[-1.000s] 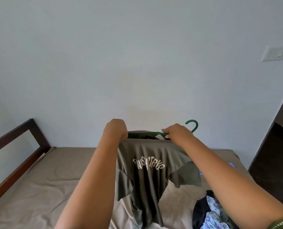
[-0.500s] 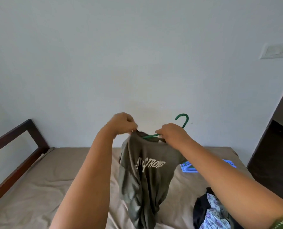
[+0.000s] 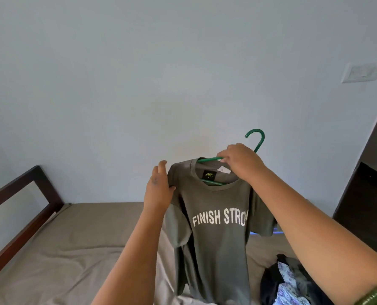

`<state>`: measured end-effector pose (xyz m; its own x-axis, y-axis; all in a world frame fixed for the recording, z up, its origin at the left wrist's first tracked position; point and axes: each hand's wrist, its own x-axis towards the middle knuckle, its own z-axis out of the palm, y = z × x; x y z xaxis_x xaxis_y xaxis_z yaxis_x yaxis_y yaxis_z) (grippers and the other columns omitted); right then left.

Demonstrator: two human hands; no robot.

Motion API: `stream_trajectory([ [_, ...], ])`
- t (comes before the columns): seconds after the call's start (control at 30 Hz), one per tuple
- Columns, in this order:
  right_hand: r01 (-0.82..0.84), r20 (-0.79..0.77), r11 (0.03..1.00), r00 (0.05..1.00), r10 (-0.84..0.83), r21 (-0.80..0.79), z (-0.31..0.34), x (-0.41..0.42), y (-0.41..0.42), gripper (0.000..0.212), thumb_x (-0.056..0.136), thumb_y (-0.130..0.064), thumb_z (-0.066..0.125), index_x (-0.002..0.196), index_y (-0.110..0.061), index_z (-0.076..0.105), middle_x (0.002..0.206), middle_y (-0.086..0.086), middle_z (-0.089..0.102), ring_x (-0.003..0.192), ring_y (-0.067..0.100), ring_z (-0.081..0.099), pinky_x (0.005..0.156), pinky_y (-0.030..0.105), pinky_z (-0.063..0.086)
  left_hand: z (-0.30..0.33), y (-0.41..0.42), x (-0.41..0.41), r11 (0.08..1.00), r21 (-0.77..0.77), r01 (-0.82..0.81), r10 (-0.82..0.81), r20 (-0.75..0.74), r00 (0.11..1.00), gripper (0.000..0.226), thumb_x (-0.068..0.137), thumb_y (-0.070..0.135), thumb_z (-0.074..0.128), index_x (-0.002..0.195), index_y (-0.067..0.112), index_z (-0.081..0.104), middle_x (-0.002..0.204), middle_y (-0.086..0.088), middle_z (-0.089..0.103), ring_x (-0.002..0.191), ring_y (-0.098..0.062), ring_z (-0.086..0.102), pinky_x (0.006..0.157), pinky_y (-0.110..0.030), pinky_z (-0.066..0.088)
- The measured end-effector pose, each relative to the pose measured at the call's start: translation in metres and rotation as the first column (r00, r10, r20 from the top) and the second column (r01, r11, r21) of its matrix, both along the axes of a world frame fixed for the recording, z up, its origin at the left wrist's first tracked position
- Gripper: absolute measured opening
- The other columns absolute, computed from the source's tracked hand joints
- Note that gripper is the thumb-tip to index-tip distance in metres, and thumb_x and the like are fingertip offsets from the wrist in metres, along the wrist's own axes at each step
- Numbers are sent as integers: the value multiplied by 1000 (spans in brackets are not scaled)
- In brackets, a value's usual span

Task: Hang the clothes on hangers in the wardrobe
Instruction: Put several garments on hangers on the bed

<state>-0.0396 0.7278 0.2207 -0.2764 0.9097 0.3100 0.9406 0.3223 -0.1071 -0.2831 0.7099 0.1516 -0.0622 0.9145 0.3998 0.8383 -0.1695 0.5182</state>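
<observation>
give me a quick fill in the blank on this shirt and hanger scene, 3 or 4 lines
1. The hanger inside the shirt's neck is ____ in colour.
2. The white print on the shirt starts with the word ____.
3. The right hand holds the hanger just below its ____.
4. The left hand touches the shirt at its ____.

Missing words: green; FINISH; hook; shoulder

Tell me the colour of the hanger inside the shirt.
Green: the hanger shows best in the head view, its hook above the right hand.
</observation>
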Motion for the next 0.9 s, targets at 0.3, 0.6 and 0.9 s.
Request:
stream_trajectory([
  [0.3,2,23,1000,1000,-2,-5,1,15,-3,22,93,-5,44,82,-8,64,68,13,49,65,21,47,51,32,29,64,13,-25,941,331,66,-89,56,994,15,96,18,56,96,10,69,84,-1,68,77,-18,58,70,-25,40],
  [0.6,-61,152,998,987,60,-3,7,2,3,25,97,-10,45,108,-12,66,71,1,40,83,24,50,61,29,29,69,18,1,932,-62,358,-357,30,934,34,82,29,66,115,24,65,108,12,64,102,-8,58,91,-24,43],
  [0.9,-54,-279,918,944,175,393,-9,18,-18,32,94,-10,56,126,-13,60,109,4,49,103,9,42,89,19,38,30,33,28,940,21,341,-339,-69,938,21,99,25,49,87,10,57,77,-2,58,77,-22,52,69,-35,41],
])
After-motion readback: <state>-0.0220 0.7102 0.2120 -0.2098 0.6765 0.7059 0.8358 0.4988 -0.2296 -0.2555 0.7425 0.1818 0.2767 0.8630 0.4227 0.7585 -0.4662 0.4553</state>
